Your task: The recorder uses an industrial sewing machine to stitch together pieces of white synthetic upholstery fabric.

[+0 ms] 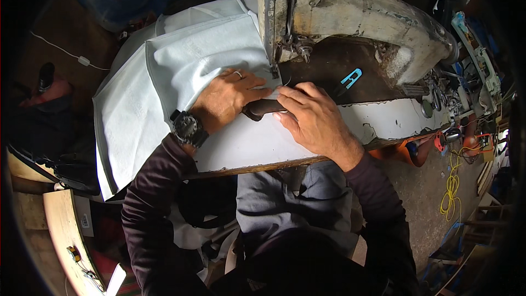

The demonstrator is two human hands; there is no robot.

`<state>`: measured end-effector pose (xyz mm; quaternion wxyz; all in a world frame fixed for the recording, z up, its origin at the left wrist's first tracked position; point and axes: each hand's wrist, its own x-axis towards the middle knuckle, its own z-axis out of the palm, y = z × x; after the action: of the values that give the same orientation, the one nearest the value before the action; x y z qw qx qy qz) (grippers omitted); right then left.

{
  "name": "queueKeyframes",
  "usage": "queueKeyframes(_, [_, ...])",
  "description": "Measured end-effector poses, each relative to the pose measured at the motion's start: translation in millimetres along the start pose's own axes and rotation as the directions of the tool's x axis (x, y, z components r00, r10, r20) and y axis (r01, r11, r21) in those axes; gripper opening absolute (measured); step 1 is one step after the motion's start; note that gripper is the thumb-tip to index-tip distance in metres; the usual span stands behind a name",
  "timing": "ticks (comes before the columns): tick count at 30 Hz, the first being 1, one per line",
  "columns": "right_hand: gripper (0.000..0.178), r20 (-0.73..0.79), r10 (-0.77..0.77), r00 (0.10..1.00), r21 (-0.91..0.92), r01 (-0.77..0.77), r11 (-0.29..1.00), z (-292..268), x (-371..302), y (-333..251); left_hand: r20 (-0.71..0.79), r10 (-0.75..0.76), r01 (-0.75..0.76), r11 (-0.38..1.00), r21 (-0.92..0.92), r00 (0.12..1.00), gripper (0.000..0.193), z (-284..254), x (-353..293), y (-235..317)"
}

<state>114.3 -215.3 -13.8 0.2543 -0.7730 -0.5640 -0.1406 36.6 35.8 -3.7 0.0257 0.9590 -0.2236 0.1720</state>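
Note:
A light grey-blue fabric piece (203, 49) with dark-edged seams lies under the head of an old, worn sewing machine (361, 13). My left hand (227, 96), with a ring and a black wristwatch (188, 128), rests on this fabric, fingers stretched toward the presser foot (275, 70). Just right of the foot, my right hand (315, 118) has its bent fingertips at the fabric's corner. Its thumb sits lower, by the front edge of the dark machine bed (323, 66). The fabric under my left palm is hidden.
Blue thread snips (350, 79) lie on the machine bed, right of my hands. The white tabletop (235, 145) has a chipped front edge above my lap. A yellow cable (450, 192) lies coiled on the floor at right. A curved wooden panel (66, 235) stands at lower left.

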Motion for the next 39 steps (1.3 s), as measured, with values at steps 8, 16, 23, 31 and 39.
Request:
queueKeyframes(8, [0.045, -0.033, 0.038, 0.999, -0.123, -0.042, 0.992, 11, 6, 5, 0.042, -0.069, 0.067, 0.997, 0.043, 0.997, 0.044, 1, 13, -13])
queueKeyframes(16, [0.036, -0.206, 0.028, 0.978, -0.005, -0.03, 1.0, -61, -21, 17, 0.054, -0.094, 0.092, 0.995, 0.032, 0.994, 0.046, 4, 17, -27])
queueKeyframes(23, [0.028, -0.472, 0.062, 0.879, -0.173, -0.161, 0.972, -220, -56, 140, -0.032, -0.13, 0.131, 0.991, 0.0, 0.991, 0.044, 8, 20, -28])
queueKeyframes(31, [0.063, -0.254, 0.714, 0.653, -0.189, -0.757, 0.625, -321, -17, 348, 0.05, -0.182, 0.178, 0.981, 0.078, 0.982, 0.032, 7, 28, -25])
queueKeyframes(39, [0.045, -0.278, 0.698, 0.66, 0.756, -0.299, 0.583, -302, -87, 365, 0.018, -0.09, 0.083, 0.962, 0.261, 0.996, 0.032, 12, 33, -25])
